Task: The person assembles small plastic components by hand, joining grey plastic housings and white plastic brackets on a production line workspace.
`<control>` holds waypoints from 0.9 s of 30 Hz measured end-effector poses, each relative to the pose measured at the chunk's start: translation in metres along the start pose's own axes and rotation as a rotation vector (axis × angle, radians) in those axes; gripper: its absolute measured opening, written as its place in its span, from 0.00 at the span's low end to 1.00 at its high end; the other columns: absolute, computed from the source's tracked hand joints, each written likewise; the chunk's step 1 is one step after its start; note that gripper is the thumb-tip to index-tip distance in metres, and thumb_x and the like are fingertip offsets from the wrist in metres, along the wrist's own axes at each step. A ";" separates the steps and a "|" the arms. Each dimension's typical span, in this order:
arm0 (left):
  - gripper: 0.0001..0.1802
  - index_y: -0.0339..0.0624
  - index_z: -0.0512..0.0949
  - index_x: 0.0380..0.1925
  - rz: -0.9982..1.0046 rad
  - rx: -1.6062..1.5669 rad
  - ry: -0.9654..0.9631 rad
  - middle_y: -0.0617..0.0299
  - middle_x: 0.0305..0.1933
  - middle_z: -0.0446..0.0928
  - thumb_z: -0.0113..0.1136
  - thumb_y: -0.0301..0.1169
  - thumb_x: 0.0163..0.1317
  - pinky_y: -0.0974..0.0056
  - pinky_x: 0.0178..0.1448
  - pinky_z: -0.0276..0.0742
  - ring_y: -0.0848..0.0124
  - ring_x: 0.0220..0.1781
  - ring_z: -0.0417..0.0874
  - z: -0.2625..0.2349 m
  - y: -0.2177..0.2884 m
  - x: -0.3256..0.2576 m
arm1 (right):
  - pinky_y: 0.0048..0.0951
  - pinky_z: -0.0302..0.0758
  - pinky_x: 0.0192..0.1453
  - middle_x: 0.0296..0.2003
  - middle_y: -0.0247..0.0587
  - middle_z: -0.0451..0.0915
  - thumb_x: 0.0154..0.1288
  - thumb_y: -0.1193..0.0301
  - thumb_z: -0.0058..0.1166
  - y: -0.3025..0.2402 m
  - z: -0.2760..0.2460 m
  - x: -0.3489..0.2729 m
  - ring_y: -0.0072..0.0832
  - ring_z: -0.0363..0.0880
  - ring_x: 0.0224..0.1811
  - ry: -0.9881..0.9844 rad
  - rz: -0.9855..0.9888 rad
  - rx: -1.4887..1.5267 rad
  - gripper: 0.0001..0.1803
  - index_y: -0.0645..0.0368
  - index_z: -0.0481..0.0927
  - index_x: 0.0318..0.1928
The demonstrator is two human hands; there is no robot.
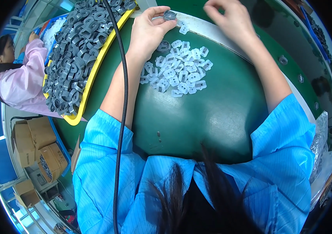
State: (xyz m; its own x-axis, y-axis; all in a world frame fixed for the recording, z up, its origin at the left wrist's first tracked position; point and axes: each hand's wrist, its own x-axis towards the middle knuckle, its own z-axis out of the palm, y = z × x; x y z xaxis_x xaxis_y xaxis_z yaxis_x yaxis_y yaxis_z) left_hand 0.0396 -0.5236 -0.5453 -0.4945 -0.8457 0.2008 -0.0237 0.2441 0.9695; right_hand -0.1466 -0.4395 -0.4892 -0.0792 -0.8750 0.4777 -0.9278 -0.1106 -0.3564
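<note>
My left hand (150,33) is closed on a round dark grey plastic part (169,15), pinched between thumb and fingers above the white edge strip. Close below it, a translucent plastic piece (184,28) lies on that strip. My right hand (230,15) is raised farther right, over the green belt. Its thumb and fingertips curl together; whatever they may hold is too small to make out. Between my forearms, a loose pile of small translucent pieces (181,70), each with slots or holes, lies on the green mat (228,101). Another grey part (163,46) sits by the pile's far left side.
A yellow bin (81,111) heaped with grey parts (78,50) stands at left. A black cable (125,78) hangs in front of my left arm. The green belt (290,72) carries several spaced parts at right. Beyond the bin, a person in pink (23,84) works; cardboard boxes (37,136) stand lower left.
</note>
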 end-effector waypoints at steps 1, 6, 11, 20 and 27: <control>0.24 0.32 0.71 0.53 0.022 -0.006 0.015 0.55 0.43 0.80 0.63 0.21 0.55 0.71 0.52 0.76 0.72 0.44 0.82 0.000 0.001 0.000 | 0.39 0.70 0.48 0.33 0.47 0.76 0.56 0.69 0.57 -0.009 0.001 0.000 0.43 0.72 0.42 -0.072 -0.035 0.005 0.09 0.64 0.81 0.31; 0.23 0.34 0.72 0.53 0.073 0.067 0.018 0.57 0.42 0.80 0.62 0.19 0.55 0.72 0.50 0.77 0.73 0.44 0.81 0.005 0.002 0.002 | 0.39 0.70 0.46 0.28 0.48 0.77 0.53 0.67 0.61 -0.014 0.022 -0.011 0.44 0.73 0.38 0.127 -0.390 0.064 0.11 0.64 0.82 0.29; 0.23 0.33 0.72 0.52 0.049 0.048 -0.034 0.57 0.43 0.79 0.62 0.18 0.55 0.73 0.49 0.77 0.74 0.44 0.81 0.005 0.002 0.002 | 0.27 0.73 0.35 0.26 0.38 0.81 0.56 0.70 0.63 -0.010 0.017 -0.003 0.24 0.76 0.27 -0.250 0.310 0.593 0.10 0.65 0.82 0.29; 0.23 0.31 0.71 0.51 0.175 0.027 -0.085 0.57 0.44 0.78 0.63 0.17 0.55 0.73 0.49 0.79 0.75 0.46 0.81 0.022 0.021 -0.011 | 0.21 0.73 0.35 0.28 0.36 0.82 0.58 0.70 0.64 -0.016 0.013 -0.003 0.17 0.76 0.29 -0.174 0.333 0.667 0.09 0.65 0.82 0.32; 0.18 0.34 0.77 0.42 0.282 0.174 0.087 0.55 0.45 0.75 0.69 0.25 0.50 0.68 0.42 0.82 0.70 0.37 0.84 0.024 0.015 -0.012 | 0.21 0.73 0.38 0.28 0.36 0.81 0.58 0.72 0.62 -0.020 0.027 -0.009 0.18 0.75 0.29 -0.144 0.260 0.825 0.08 0.65 0.81 0.33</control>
State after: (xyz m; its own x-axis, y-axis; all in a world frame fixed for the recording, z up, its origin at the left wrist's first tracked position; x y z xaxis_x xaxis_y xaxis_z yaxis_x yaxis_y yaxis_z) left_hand 0.0241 -0.4983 -0.5370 -0.4273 -0.7689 0.4757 -0.0481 0.5447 0.8372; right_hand -0.1177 -0.4422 -0.5083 -0.1534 -0.9647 0.2141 -0.3221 -0.1560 -0.9337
